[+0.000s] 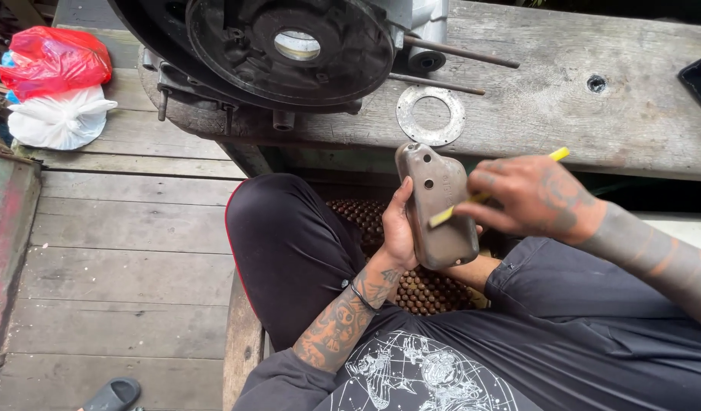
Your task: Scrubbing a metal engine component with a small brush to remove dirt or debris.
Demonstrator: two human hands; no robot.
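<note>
1. cleaning work is what i judge to be in hand: the yellow-handled tool (483, 196) lies across the face of the small metal cover (437, 205), as if brushing or scraping it. the working end is hidden behind the cover's face, so i cannot tell whether it is a brush or a blade.
2. left hand (398, 228) sits under and beside the cover, palm up, fingers wrapped around its left edge, thumb along the side. it holds the cover tilted, over the lap, just below the edge of the wooden tabletop (563, 106).
3. right hand (533, 196) comes in from the right, wrist bent, fingers pinched narrow on the tool's handle, the yellow end sticking out past the knuckles.
4. next move, as i judge it, calls for short strokes along the face with the left hand bracing the cover firmly.
5. on the tabletop rest a flat metal ring (431, 115) and a large dark engine casing (289, 49), both well apart from the hands.
</note>
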